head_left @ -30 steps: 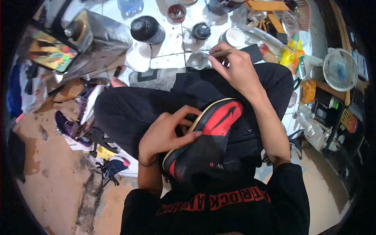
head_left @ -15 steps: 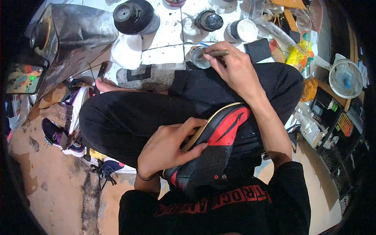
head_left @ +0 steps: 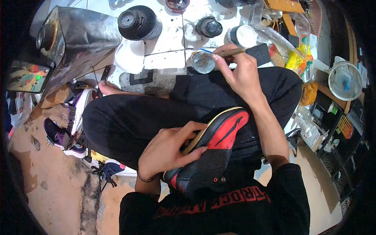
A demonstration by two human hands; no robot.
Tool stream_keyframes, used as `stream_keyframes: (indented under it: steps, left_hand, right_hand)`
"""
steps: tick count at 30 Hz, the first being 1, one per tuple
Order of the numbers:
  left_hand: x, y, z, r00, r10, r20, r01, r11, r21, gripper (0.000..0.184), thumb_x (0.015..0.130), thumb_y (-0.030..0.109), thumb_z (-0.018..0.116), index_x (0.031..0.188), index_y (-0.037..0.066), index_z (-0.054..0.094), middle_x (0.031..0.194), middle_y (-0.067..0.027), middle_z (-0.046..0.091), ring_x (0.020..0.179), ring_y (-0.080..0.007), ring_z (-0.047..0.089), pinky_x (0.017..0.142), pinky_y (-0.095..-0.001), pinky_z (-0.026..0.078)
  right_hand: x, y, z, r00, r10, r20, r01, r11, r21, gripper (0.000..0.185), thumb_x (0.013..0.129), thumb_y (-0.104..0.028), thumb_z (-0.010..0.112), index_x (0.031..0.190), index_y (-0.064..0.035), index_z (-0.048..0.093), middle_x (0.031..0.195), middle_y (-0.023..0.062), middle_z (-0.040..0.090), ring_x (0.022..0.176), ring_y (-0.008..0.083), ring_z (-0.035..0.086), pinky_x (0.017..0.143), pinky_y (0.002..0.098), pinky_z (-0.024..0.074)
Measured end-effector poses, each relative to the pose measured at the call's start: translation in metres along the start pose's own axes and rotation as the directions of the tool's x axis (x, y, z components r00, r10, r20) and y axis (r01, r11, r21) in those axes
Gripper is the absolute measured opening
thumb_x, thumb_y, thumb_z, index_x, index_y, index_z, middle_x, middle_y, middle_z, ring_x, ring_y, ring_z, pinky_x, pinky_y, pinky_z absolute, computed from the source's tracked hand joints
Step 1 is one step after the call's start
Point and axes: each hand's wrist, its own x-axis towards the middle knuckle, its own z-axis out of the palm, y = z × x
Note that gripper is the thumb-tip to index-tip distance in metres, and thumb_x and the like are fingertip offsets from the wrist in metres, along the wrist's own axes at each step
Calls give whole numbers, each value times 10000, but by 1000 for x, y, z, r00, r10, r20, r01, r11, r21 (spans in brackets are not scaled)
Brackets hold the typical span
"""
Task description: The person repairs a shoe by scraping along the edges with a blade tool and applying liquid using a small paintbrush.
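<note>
A black and red sneaker [head_left: 209,156] with a yellowish sole edge lies on its side across my lap. My left hand [head_left: 168,147] is closed around its middle, fingers over the sole edge and thumb on the upper. My right hand [head_left: 239,68] pinches a thin brown-handled tool [head_left: 234,51], which looks like a brush. Its working end is hidden behind my fingers. Just left of that hand stands a small clear glass jar [head_left: 203,63] with a cloudy rim. A thin blue piece [head_left: 206,50] shows above the jar, and I cannot tell whether it belongs to the tool.
Beyond my crossed legs, a dark bottle [head_left: 139,23], a small dark container [head_left: 209,27] and a white-topped jar [head_left: 243,36] stand on white tiles. A metal can [head_left: 78,35] and a phone [head_left: 31,77] are at left, above other shoes [head_left: 64,133]. A fan [head_left: 345,80] stands at right.
My right hand has shifted slightly right and down, drawing the tool away from over the jar's mouth. The sneaker and my left hand stay nearly still. The whole view has shifted slightly.
</note>
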Motion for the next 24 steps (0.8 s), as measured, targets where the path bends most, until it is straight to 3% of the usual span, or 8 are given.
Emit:
stream_keyframes:
  steps: [8,12,15,16,18,20,22,24]
  left_hand:
    - [-4,5,0,999,-40,-9,40,999,1,493,841,250,791,1252,60,596,910,-150,765,648,-252,741,537,-289,518]
    - [-4,4,3,999,-27,-28,28,1000,9,466,849,238,784,1242,67,602,865,-144,766,583,-178,717,518,-271,490]
    - [-7,-4,12,996,55,-77,-52,998,32,446,840,207,786,1221,54,612,809,-129,747,676,-190,725,608,-302,527]
    - [-9,-5,13,994,65,-92,-63,998,27,439,835,215,788,1205,58,613,802,-141,740,698,-222,732,608,-322,531]
    - [-16,-1,16,997,35,-74,-32,998,50,528,815,191,804,1283,68,591,880,-118,742,691,-170,703,590,-297,521]
    - [-23,4,22,997,-11,-81,18,997,77,573,813,180,806,1327,76,574,931,-105,739,695,-151,687,579,-289,515]
    - [-32,2,32,994,-64,-93,65,998,8,626,851,178,782,1407,52,522,1036,-107,718,848,-144,678,725,-292,534]
    - [-35,-13,42,990,-45,-131,38,998,-50,635,872,182,771,1427,31,503,1054,-112,712,929,-146,669,821,-301,531]
  right_hand:
    - [-7,-6,-24,976,151,-158,-69,900,431,181,950,-153,699,982,25,694,812,122,718,688,128,673,648,288,535]
    - [-10,7,-16,999,-10,-50,17,990,140,188,927,-161,723,959,23,705,765,117,713,644,144,668,608,297,520]
    - [-9,-5,-28,969,-80,-233,103,991,90,146,956,-133,700,965,13,697,798,59,716,718,100,680,655,264,540]
    - [-10,-13,-25,951,-116,-288,147,985,89,188,945,-175,716,922,10,697,780,73,723,706,113,691,652,269,539]
    - [-10,14,-12,965,-250,-81,238,962,-131,322,901,-298,739,883,22,704,707,160,701,639,259,712,614,354,547]
    - [-17,-9,-23,968,-159,-195,155,987,-34,358,902,-328,724,890,29,697,683,186,685,654,330,709,646,388,560]
    - [-16,0,-24,978,-156,-139,148,987,-67,326,913,-278,732,966,42,698,780,151,724,691,241,726,683,332,570]
    - [-27,2,-31,981,-84,-174,81,996,-25,220,942,-233,657,1029,-41,720,902,116,767,738,282,729,672,358,561]
